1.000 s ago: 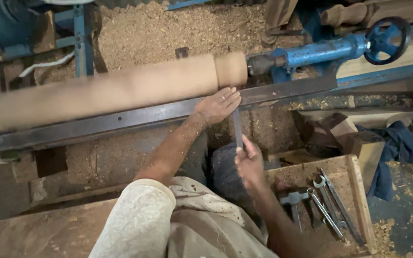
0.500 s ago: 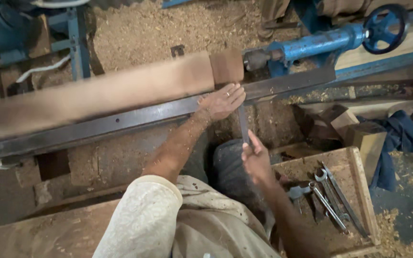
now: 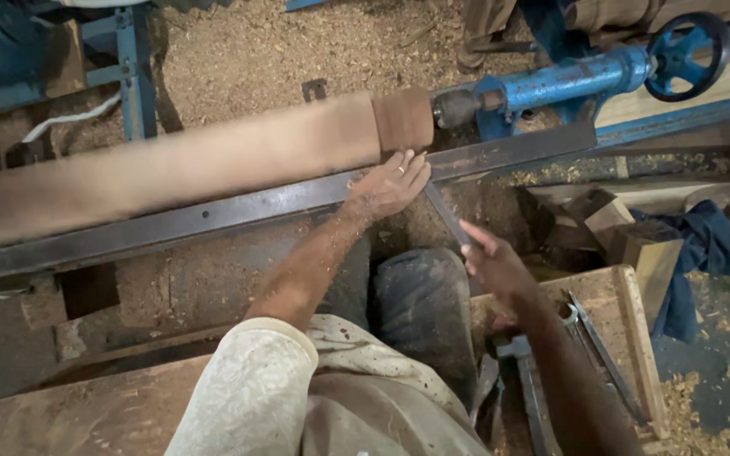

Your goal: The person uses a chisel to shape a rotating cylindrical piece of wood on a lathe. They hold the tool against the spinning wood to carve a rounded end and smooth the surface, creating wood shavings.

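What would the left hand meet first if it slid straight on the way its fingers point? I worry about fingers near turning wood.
Probably the wood cylinder just past the left hand on the steel rail; depth is unclear.

Your left hand [image 3: 389, 184] covers the chisel's [image 3: 448, 216] tip, so you cannot tell whether it meets the wooden cylinder [image 3: 213, 160] (its surface a smear); your right hand [image 3: 493, 266] hides the handle; the cylinder's far end runs off the left edge; the tools [image 3: 589, 342] in the wooden box [image 3: 635, 329] are partly behind your forearm.

Left hand [image 3: 389, 187] steadying chisel [image 3: 448, 215], perhaps touching workpiece [image 3: 213, 165]
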